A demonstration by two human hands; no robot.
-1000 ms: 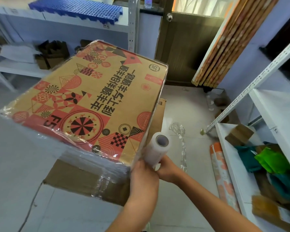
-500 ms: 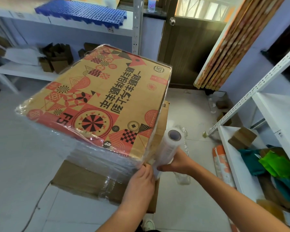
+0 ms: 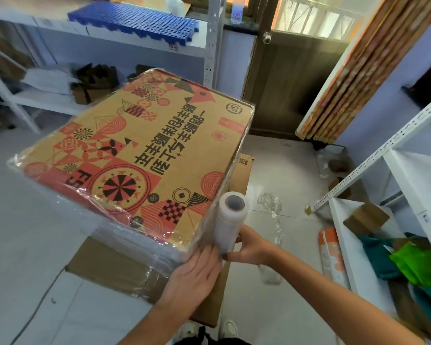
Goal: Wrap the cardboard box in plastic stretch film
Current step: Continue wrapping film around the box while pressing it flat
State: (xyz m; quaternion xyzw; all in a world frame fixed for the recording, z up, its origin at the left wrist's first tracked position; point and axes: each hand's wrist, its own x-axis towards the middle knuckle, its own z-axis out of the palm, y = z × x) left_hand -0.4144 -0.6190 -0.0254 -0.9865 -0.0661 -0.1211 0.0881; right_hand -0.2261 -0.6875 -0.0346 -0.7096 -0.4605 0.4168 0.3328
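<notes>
The room has a pale tiled floor (image 3: 279, 165), a dark brown door (image 3: 291, 80) at the back, white metal shelves (image 3: 125, 49) along the left wall with a blue perforated mat (image 3: 135, 22) on top, and a second white shelf unit (image 3: 358, 247) on the right holding green and teal cloth. Striped boards (image 3: 358, 70) lean against the right wall beside the door. The one printed cardboard box (image 3: 144, 155), already covered in clear film, sits tilted on top of a plain brown box (image 3: 125, 272) that rests on the floor. Compared with half a second ago, the view sits a little lower and the roll stands more upright, closer against the box's near right corner. There is one roll of stretch film (image 3: 230, 219), and the right hand (image 3: 250, 247) grips its lower end with fingers curled round it. The left hand (image 3: 197, 272) lies flat with straight fingers pressed on the film at the box's near corner, touching the roll's base. One crumpled strip of clear film (image 3: 271, 212) lies on the floor to the right, near an orange and white packet (image 3: 332, 255). Two hands and two boxes are in view.
</notes>
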